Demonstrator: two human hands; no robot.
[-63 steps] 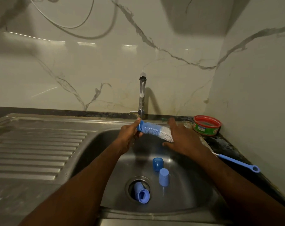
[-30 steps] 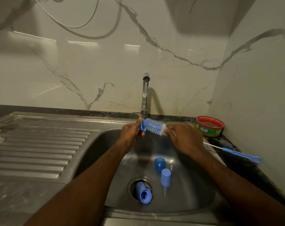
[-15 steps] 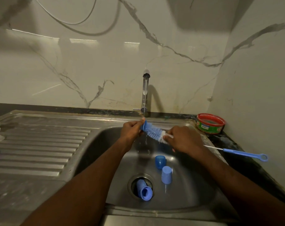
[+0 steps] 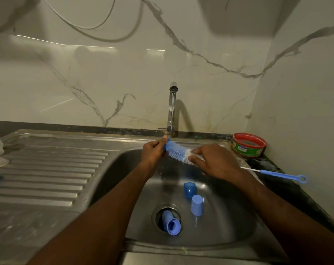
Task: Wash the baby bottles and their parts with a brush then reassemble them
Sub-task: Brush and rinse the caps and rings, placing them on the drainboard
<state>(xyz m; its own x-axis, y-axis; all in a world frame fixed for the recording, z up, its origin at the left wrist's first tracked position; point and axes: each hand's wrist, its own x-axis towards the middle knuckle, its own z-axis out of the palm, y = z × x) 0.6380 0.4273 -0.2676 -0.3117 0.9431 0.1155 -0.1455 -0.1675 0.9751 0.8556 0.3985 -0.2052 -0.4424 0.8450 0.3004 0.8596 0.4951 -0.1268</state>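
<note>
Evidently little was finished: the brush [image 4: 176,152] was pinched at its tip by the left hand [image 4: 153,153], gripped by the right hand [image 4: 213,162]; three blue parts [image 4: 197,205] lay unassembled at 6 o'clock.

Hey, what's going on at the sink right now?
A person is holding a bottle brush over the sink, below the tap. The left hand pinches the blue tip of the brush, and the right hand grips it at the white bristles near the handle. Three blue bottle parts lie in the basin: two caps and a tube-shaped piece over the drain. A red and green tub sits on the counter.
</note>
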